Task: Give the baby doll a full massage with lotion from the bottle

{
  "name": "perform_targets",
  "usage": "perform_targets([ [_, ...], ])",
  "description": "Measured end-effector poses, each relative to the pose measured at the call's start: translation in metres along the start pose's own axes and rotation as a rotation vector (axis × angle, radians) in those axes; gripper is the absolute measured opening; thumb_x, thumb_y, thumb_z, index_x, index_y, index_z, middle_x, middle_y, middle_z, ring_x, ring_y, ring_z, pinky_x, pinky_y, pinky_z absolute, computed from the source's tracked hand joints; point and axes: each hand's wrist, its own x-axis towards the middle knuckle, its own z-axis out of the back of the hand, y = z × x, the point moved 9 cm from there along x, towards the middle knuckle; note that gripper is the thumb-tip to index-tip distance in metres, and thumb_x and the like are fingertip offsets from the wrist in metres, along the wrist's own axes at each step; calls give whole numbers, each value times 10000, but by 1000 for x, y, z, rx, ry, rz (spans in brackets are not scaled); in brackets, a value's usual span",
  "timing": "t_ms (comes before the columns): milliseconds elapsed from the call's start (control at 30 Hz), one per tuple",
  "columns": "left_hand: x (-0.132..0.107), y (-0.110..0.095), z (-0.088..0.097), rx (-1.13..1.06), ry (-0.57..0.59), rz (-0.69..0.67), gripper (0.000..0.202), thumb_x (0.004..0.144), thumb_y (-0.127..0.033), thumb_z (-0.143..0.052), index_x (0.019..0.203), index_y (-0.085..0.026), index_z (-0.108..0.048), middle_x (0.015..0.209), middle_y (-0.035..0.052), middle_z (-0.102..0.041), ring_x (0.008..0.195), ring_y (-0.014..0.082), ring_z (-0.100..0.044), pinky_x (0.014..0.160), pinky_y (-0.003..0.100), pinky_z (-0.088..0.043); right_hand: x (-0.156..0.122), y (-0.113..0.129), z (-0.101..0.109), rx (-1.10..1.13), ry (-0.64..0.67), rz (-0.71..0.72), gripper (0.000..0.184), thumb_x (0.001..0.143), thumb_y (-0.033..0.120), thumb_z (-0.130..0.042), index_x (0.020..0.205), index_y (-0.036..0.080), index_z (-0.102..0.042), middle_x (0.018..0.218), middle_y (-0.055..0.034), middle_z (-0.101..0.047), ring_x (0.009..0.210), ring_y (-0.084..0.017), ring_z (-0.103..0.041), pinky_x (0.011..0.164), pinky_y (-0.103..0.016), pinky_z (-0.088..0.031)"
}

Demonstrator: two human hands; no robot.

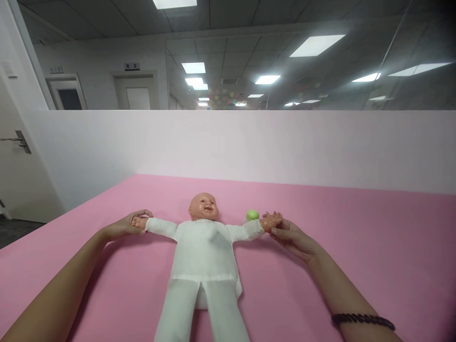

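Observation:
A baby doll (204, 251) with a bald plastic head and a white cloth body lies on its back on the pink tabletop (356, 228). Both its arms are stretched out sideways. My left hand (124, 226) is closed round the doll's hand on the left side. On the other side, my right hand (294, 240) grips the doll's other hand between thumb and fingers. The doll's legs run toward me and out of the bottom of the view. Just behind the doll's arm near my right hand is a small green round-topped object (252, 215), partly hidden by that arm.
A low white wall (249, 142) stands behind the table, with glass above it. To the left is a door (21, 156) with a metal handle. The table's left edge slants toward me. A dark beaded bracelet (363, 319) circles my right wrist.

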Motion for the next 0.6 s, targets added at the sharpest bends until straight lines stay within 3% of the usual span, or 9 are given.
perform_targets([
  [133, 15, 8, 4, -146, -109, -110, 503, 714, -229, -811, 1145, -241, -550, 1019, 51, -641, 962, 215, -632, 849, 309, -513, -1, 4, -16, -4, 30, 0, 635, 632, 337, -891, 1203, 230, -634, 1383, -82, -534, 1369, -301, -414, 1208, -462, -279],
  [300, 37, 21, -16, -376, -112, -168, 325, 827, -308, -743, 1102, -191, -614, 1158, 109, -657, 1141, 267, -611, 1049, 429, -457, -3, 7, -26, -67, 3, -19, 662, 613, 340, -901, 1196, 236, -605, 1391, -82, -517, 1356, -280, -436, 1179, -419, -354],
  [467, 43, 19, -27, -345, -205, -207, 349, 917, -425, -621, 1160, -175, -599, 1189, 127, -654, 1150, 299, -615, 1049, 483, -456, -2, 4, -21, -107, -56, -56, 701, 582, 352, -916, 1188, 231, -585, 1354, -92, -533, 1304, -279, -477, 1140, -406, -406],
  [600, 44, 22, -35, -296, -316, -156, 451, 916, -520, -576, 1209, -179, -535, 1233, 136, -640, 1153, 298, -623, 1043, 468, -467, 0, 4, -21, -119, -61, -14, 714, 588, 374, -908, 1198, 214, -575, 1220, -99, -600, 1118, -273, -583, 974, -418, -522],
])
